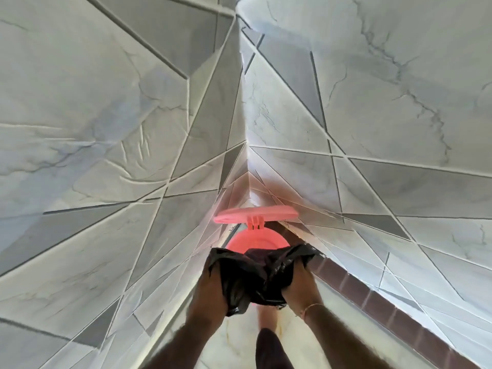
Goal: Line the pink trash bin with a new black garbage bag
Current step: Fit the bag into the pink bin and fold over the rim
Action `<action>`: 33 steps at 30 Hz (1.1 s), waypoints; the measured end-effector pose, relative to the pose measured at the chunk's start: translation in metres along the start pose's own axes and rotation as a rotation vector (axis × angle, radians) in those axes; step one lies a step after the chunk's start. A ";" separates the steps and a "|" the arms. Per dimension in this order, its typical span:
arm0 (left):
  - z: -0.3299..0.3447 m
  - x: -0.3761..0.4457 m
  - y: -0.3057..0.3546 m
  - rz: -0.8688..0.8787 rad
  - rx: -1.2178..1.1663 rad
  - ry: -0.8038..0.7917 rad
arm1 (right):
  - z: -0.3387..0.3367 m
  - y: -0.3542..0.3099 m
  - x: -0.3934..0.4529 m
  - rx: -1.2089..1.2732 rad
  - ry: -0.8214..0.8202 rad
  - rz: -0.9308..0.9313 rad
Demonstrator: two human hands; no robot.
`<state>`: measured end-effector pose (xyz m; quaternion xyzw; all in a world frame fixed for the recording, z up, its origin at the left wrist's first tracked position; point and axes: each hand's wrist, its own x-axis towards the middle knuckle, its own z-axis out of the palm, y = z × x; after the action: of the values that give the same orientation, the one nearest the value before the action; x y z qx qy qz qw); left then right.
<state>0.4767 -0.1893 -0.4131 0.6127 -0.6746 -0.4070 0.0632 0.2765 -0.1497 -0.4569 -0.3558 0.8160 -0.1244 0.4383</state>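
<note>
The pink trash bin (257,239) stands in the corner where two tiled walls meet, its round lid (255,213) flipped up on a hinge at the back. A black garbage bag (253,275) is bunched over the near part of the bin's mouth and hides the front rim. My left hand (210,288) grips the bag's left side and my right hand (298,283) grips its right side, both held just above the bin. The far inner wall of the bin shows bare pink.
Marble-patterned tiled walls (133,129) close in on the left and right. A dark brown tile strip (372,296) runs along the base of the right wall. Pale floor (234,339) and my leg (269,347) lie below my hands.
</note>
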 end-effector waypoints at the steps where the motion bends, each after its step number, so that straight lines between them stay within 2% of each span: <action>1: 0.010 0.015 -0.003 -0.006 -0.045 0.025 | 0.005 0.001 0.013 0.013 -0.007 0.010; 4: 0.024 0.046 -0.014 -0.088 -0.190 0.013 | 0.017 0.001 0.044 0.047 -0.027 0.009; 6: 0.033 0.064 -0.021 -0.028 -0.168 -0.020 | 0.027 0.002 0.066 0.081 -0.014 0.012; 9: 0.046 0.089 -0.036 0.041 -0.128 0.033 | 0.038 0.010 0.091 0.112 0.024 0.018; 17: 0.104 0.139 -0.120 0.054 -0.040 0.003 | 0.076 0.074 0.135 -0.033 0.041 0.088; 19: 0.118 0.145 -0.139 0.100 -0.108 -0.017 | 0.085 0.091 0.137 -0.062 0.064 0.107; 21: 0.133 0.145 -0.158 0.046 -0.196 -0.043 | 0.095 0.108 0.137 -0.075 0.098 0.130; 26: 0.163 0.120 -0.199 -0.101 0.050 -0.083 | 0.117 0.145 0.132 -0.148 0.118 0.185; 33: 0.198 0.098 -0.259 -0.117 0.282 -0.054 | 0.137 0.195 0.131 -0.201 0.119 0.241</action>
<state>0.5382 -0.1610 -0.7468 0.6425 -0.6897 -0.3276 -0.0657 0.2470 -0.0859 -0.7194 -0.2896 0.8855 -0.0094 0.3632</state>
